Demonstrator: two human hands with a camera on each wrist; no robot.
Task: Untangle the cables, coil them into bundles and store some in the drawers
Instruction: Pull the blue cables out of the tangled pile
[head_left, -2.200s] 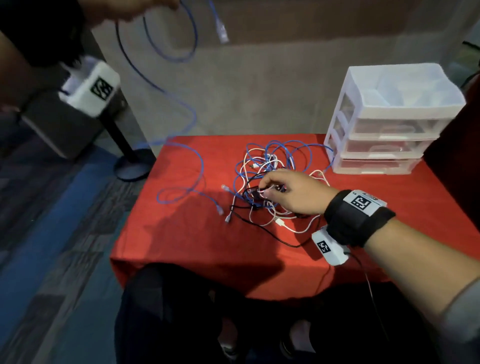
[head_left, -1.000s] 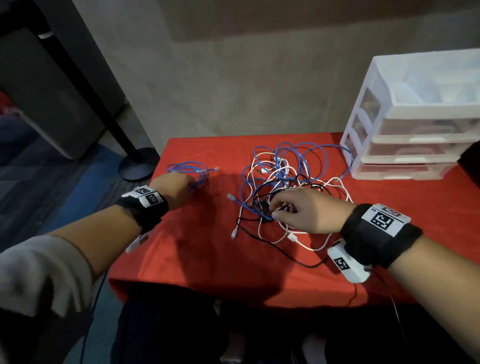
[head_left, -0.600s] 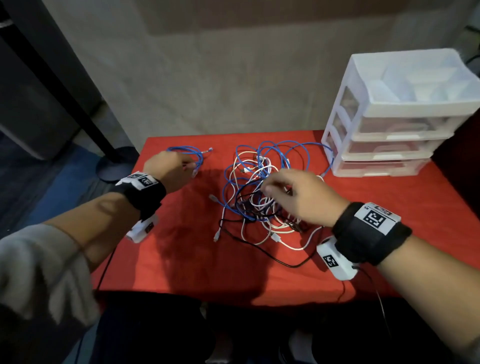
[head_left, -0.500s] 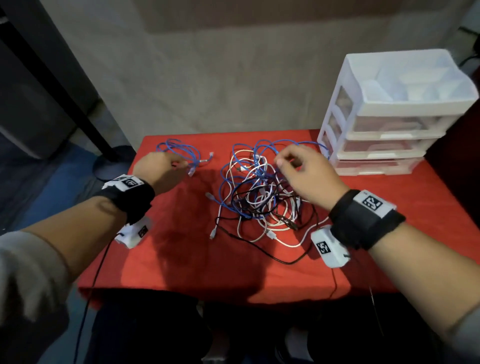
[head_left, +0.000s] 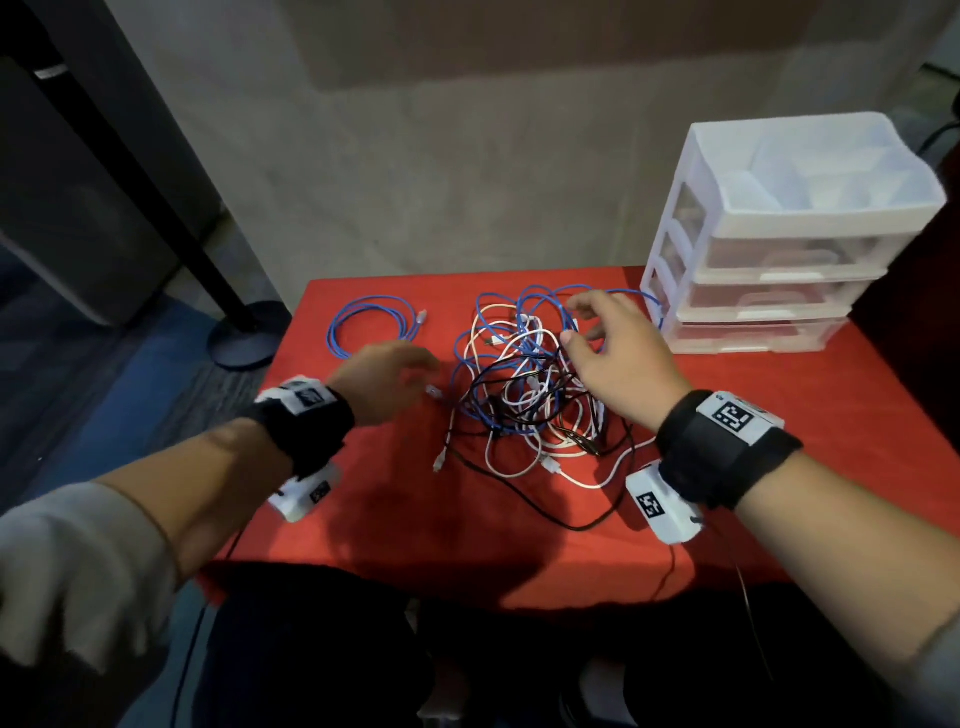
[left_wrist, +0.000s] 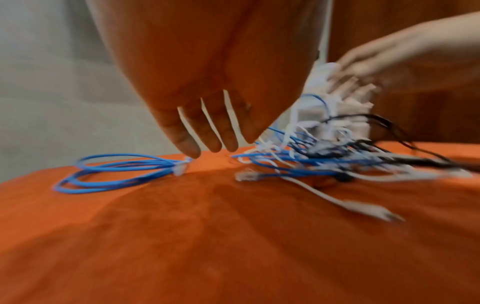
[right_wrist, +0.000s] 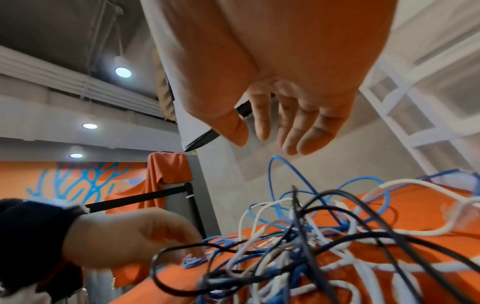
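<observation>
A red-covered surface (head_left: 395, 519) carries two separate lots of cable. Toward its far left lies a coiled blue cable (head_left: 363, 327), flat in a few loose loops with a clear plug at one end, apart from everything else. In the middle sits the tangle (head_left: 524, 405) — blue, white and black cables looped through one another, with a white lead and a black lead trailing out toward the near edge. The left hand (head_left: 384, 382) is between the coil and the tangle, just above the cloth, fingers straight and slightly spread; in the left wrist view its fingertips (left_wrist: 189, 148) point down close to the coil's plug and hold nothing. The right hand (head_left: 618, 358) hangs over the far right part of the tangle, fingers relaxed and loosely extended — the right wrist view shows the palm open above the raised loops with no cable gripped. At the far right corner stands a white drawer unit (head_left: 779, 249) with three translucent drawers, all pushed in, and a divided tray on top; the outer blue loops of the tangle reach just beside its base.
</observation>
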